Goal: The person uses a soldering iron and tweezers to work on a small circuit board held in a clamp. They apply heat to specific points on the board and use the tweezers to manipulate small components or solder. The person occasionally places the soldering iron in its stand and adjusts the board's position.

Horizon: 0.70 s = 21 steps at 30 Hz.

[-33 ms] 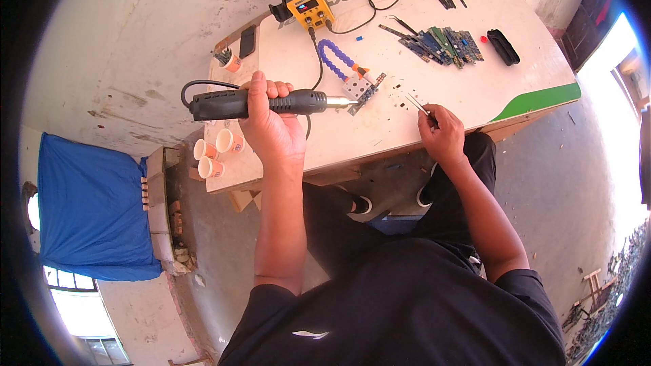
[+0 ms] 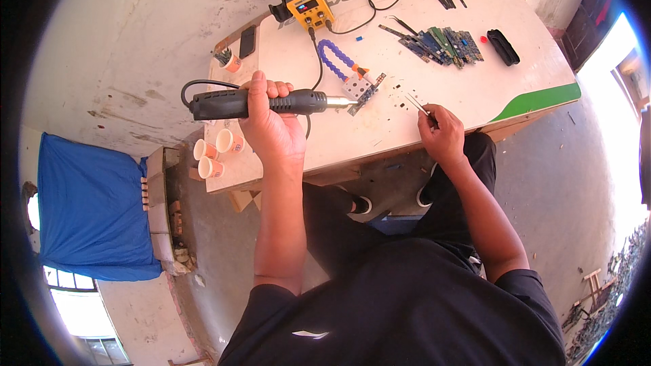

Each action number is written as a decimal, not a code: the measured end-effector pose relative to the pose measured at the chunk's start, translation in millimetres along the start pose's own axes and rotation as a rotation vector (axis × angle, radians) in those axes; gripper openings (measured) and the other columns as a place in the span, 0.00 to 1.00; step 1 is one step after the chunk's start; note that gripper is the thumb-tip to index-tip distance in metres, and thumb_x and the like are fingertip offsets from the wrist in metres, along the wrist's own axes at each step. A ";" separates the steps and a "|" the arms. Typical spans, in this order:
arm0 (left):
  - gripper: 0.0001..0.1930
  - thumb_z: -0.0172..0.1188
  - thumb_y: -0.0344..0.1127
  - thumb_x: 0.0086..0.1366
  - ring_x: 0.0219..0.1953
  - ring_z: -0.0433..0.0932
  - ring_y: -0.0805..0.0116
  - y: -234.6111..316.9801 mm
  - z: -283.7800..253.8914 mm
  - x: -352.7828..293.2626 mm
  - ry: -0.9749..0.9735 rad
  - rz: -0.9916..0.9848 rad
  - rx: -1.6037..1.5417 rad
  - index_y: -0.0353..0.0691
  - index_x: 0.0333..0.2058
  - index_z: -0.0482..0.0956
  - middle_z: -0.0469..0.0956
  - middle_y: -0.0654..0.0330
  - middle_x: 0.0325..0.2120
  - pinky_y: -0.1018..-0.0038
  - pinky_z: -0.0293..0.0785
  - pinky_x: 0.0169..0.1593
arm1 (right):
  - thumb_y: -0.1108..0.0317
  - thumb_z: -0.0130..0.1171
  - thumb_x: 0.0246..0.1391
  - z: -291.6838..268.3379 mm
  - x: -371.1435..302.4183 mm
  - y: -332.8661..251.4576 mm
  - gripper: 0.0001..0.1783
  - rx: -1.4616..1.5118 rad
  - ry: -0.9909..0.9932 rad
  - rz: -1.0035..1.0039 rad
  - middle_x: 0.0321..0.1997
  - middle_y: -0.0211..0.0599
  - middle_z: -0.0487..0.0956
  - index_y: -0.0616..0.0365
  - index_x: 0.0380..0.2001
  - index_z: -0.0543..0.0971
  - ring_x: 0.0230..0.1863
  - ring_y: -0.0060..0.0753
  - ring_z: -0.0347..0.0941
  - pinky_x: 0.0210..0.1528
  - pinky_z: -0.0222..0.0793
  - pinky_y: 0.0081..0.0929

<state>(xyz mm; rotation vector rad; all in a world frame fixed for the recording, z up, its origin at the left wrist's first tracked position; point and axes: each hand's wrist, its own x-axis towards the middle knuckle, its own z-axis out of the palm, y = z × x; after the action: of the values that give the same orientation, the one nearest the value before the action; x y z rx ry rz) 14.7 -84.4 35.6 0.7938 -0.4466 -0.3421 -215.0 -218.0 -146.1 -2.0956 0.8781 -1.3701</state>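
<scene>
Work seemingly partway: chips lying loose near worktop's near edge, board beside them apparently bearing parts yet. More boards lying heaped toward right edge; whether finished, cannot tell. Left hand closing fully round hot-air gun, nozzle pointing at board, contact unclear. Right hand pinching tweezers, nothing visible between tips. Board sitting in holder between hands, right of nozzle, well apart from tweezers.

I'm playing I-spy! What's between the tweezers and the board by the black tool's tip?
A few tiny dark pieces lie on the tabletop between the tweezers and the board, in the head view. They're too small to identify.
</scene>
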 end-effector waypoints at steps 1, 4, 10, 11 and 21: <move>0.10 0.67 0.31 0.74 0.30 0.72 0.71 0.0 0.5 0.3 -0.003 0.000 0.006 0.44 0.35 0.73 0.72 0.66 0.25 0.65 0.77 0.45 | 0.73 0.69 0.58 0.1 0.0 0.1 0.05 0.000 -0.002 0.002 0.22 0.36 0.77 0.58 0.37 0.83 0.22 0.35 0.76 0.28 0.72 0.34; 0.10 0.67 0.31 0.74 0.30 0.72 0.71 0.2 3.4 0.0 0.006 -0.006 0.029 0.44 0.34 0.73 0.72 0.66 0.25 0.65 0.77 0.45 | 0.73 0.70 0.58 -0.7 0.0 -0.9 0.05 -0.002 -0.007 0.007 0.22 0.36 0.77 0.58 0.37 0.83 0.22 0.35 0.75 0.28 0.72 0.34; 0.11 0.67 0.31 0.73 0.30 0.73 0.71 1.5 6.2 0.4 0.009 -0.005 0.040 0.44 0.33 0.73 0.72 0.66 0.26 0.65 0.78 0.45 | 0.73 0.69 0.59 -1.0 0.2 -1.4 0.05 -0.001 -0.006 0.005 0.22 0.35 0.77 0.58 0.37 0.83 0.22 0.35 0.76 0.28 0.72 0.33; 0.11 0.67 0.31 0.73 0.30 0.73 0.71 1.5 6.1 0.5 0.009 -0.007 0.039 0.44 0.33 0.73 0.72 0.66 0.26 0.65 0.78 0.45 | 0.73 0.69 0.59 -1.0 0.2 -1.3 0.05 -0.001 -0.005 0.003 0.22 0.35 0.77 0.58 0.37 0.83 0.22 0.35 0.76 0.28 0.72 0.33; 0.10 0.66 0.30 0.74 0.30 0.72 0.70 1.5 9.6 1.5 0.005 -0.014 0.045 0.43 0.34 0.74 0.72 0.65 0.26 0.65 0.78 0.45 | 0.73 0.69 0.59 -1.1 0.1 -0.6 0.05 0.000 -0.013 0.005 0.23 0.36 0.78 0.59 0.37 0.83 0.23 0.35 0.76 0.29 0.72 0.33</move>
<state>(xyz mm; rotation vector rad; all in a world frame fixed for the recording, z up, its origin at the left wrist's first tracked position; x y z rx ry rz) 11.3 -89.9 43.0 0.8419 -0.4451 -0.3443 -215.8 -217.7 -145.2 -2.0986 0.8775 -1.3527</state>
